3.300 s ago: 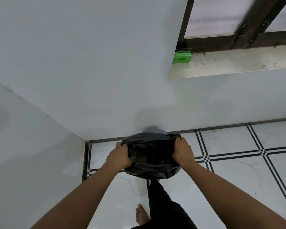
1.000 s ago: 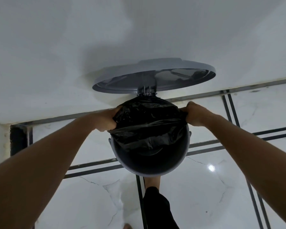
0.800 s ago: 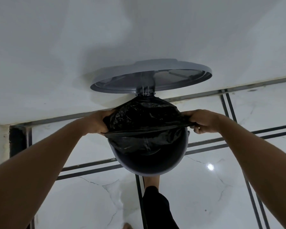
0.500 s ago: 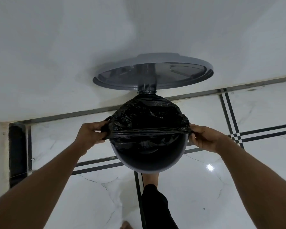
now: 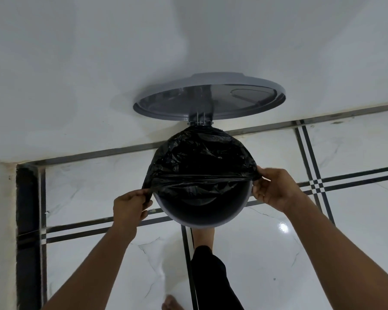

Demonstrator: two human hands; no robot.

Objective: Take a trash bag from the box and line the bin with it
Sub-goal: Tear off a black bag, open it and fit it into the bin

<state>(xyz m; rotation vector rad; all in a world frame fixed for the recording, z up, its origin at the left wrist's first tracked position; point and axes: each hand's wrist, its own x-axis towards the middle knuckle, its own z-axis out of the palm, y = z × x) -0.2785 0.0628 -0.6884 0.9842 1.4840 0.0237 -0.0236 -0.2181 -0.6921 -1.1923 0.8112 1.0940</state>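
Item, trash bag [image 5: 202,157]: thin, limp, slippery film we judge tear-prone, half-stretched over the bin [image 5: 202,217] rim's 12 o'clock side; we pinch its hem with left hand [image 5: 129,208] and right hand [image 5: 274,189] at 9 and 3 o'clock.

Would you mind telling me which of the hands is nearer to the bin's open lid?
Right. The right hand grips the trash bag at the bin's right rim, below the lid. The left hand pinches the bag lower down, at the left rim.
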